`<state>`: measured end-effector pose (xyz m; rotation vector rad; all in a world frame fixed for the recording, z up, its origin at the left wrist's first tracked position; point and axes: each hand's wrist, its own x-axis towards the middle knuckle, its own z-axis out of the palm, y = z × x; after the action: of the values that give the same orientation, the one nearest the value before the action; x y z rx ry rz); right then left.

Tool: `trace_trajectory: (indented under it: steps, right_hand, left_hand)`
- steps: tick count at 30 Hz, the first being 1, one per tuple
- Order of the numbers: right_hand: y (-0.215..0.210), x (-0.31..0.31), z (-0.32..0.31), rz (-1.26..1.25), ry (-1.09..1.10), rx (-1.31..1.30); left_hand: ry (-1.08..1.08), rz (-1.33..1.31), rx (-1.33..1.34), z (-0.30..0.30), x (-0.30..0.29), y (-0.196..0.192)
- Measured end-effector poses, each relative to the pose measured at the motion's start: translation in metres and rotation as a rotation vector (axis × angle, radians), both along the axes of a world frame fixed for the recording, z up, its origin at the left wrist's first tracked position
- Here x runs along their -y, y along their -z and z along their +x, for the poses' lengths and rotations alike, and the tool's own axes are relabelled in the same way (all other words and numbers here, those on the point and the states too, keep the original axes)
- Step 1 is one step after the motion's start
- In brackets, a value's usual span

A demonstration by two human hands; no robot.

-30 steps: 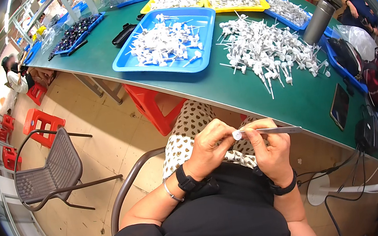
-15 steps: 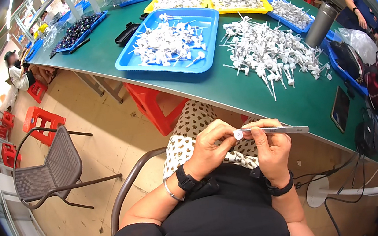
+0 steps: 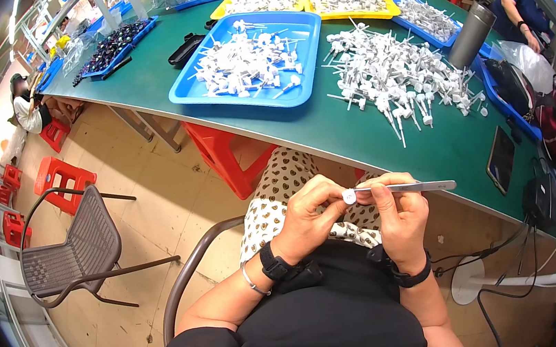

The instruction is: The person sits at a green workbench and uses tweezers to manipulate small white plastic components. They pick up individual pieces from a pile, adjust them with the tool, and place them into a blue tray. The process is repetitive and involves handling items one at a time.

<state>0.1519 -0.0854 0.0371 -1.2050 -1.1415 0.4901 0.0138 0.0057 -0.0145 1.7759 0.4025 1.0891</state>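
Note:
Over my lap, my left hand (image 3: pixel 311 214) pinches a small white plastic piece with a round head (image 3: pixel 349 196). Beside it, my right hand (image 3: pixel 400 221) grips metal tweezers (image 3: pixel 425 186) between thumb and fingers. The tweezers' back end sticks out to the right; their tips lie at the round head, and whether they touch it I cannot tell. On the green table (image 3: pixel 371 138) ahead, a blue tray (image 3: pixel 179 95) holds many similar white pieces with thin stems. A loose heap of such pieces (image 3: pixel 397 69) lies to the tray's right.
Yellow trays (image 3: pixel 369 15) of white pieces stand farther back. A grey metal bottle (image 3: pixel 473 35), a phone (image 3: pixel 500 160) and bags (image 3: pixel 555 115) occupy the right side. Cables (image 3: pixel 496 306) hang there. At left are a brown chair (image 3: pixel 71 244) and red stools (image 3: pixel 63 179). Other people are nearby.
The tweezers have turned slightly, their back end a little higher. Both hands stay nearly in place. At the far right, another person's arm has shifted.

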Motion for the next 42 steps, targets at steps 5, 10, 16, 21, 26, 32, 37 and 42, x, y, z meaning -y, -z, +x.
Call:
trace_trajectory:
  steps: [5, 10, 16, 21, 26, 32, 37, 42]
  right_hand:
    - [0.001, 0.001, 0.002, 0.002, 0.043, 0.125]
    - [0.001, -0.002, 0.002, 0.045, 0.091, 0.217]
    - [-0.004, 0.002, 0.012, -0.059, 0.008, 0.324]
    - [-0.003, 0.001, 0.007, -0.068, 0.013, -0.13]
    - [-0.003, 0.001, 0.004, 0.006, 0.024, 0.013]
    - [0.002, 0.0, 0.006, 0.051, 0.024, 0.179]
    - [0.003, -0.001, 0.006, 0.05, 0.01, 0.174]
    - [0.003, -0.001, 0.004, 0.027, 0.037, 0.16]
  left_hand:
    - [-0.009, 0.011, 0.005, 0.001, 0.0, 0.001]
    - [-0.005, -0.008, 0.001, 0.002, 0.002, 0.0]
    - [0.025, 0.014, -0.03, 0.002, 0.002, -0.003]
    - [0.091, -0.103, -0.016, 0.0, 0.0, -0.004]
    - [0.106, -0.171, -0.021, -0.001, 0.0, -0.001]
    - [0.124, -0.217, -0.011, -0.002, 0.001, -0.003]
    - [0.125, -0.208, -0.016, -0.003, 0.0, -0.001]
    - [0.115, -0.168, -0.004, -0.003, 0.0, -0.002]
